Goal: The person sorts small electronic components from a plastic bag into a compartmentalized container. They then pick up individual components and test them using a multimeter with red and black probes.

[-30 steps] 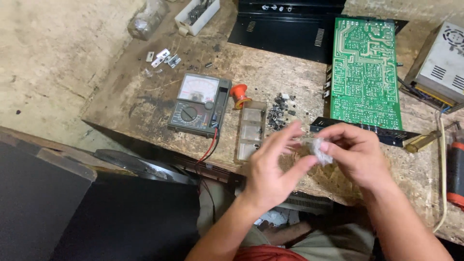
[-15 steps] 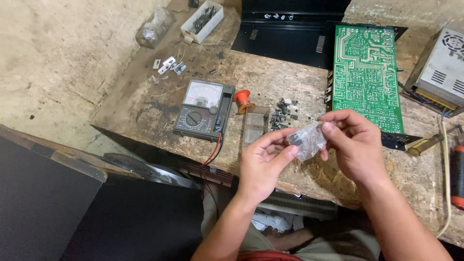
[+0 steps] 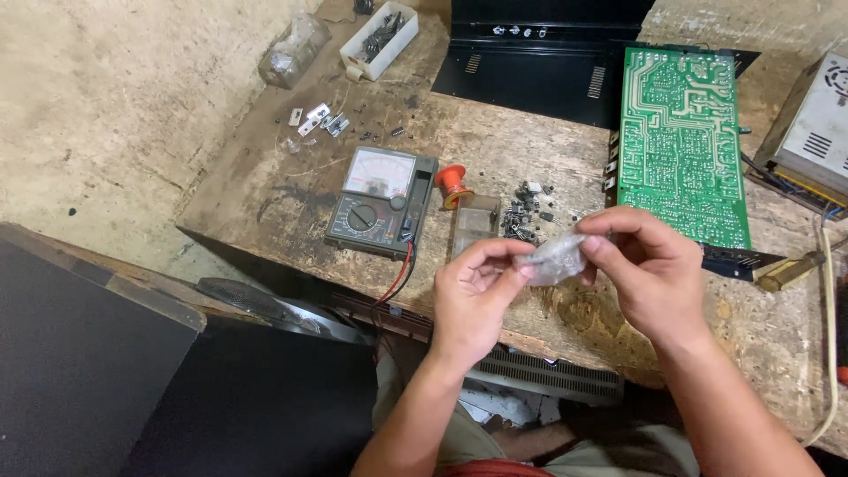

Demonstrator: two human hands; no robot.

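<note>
Both hands held a small, crumpled clear plastic bag (image 3: 552, 259) over the near edge of the worn chipboard surface (image 3: 495, 146), at about the middle of the view. The left hand (image 3: 477, 296) pinched the bag's left end between thumb and fingers (image 3: 521, 268); the right hand (image 3: 649, 274) gripped its right end, its fingers (image 3: 609, 221) curled over the top. What lay inside the bag could not be made out.

A second before, the hands had been closer together, with the left hand's fingers spread and the bag bunched against the right hand. Half a second before, the bag had already been stretched between them, and the grasp was much the same in this moment. The view had also shifted, so the things on the surface sat slightly differently in the picture.

At 12 o'clock from the bag lay a scatter of small dark electronic parts (image 3: 527, 210). At 11 o'clock stood a small clear plastic box (image 3: 474, 223), with an orange spool of wire (image 3: 452, 184) just beyond it. At 10 o'clock lay a dark analogue multimeter with a white dial face (image 3: 380, 201), its red and black leads (image 3: 399, 274) running off the near edge. At 1 o'clock lay a large green printed circuit board (image 3: 682, 141), with a black metal chassis (image 3: 539, 62) beyond it.
</note>
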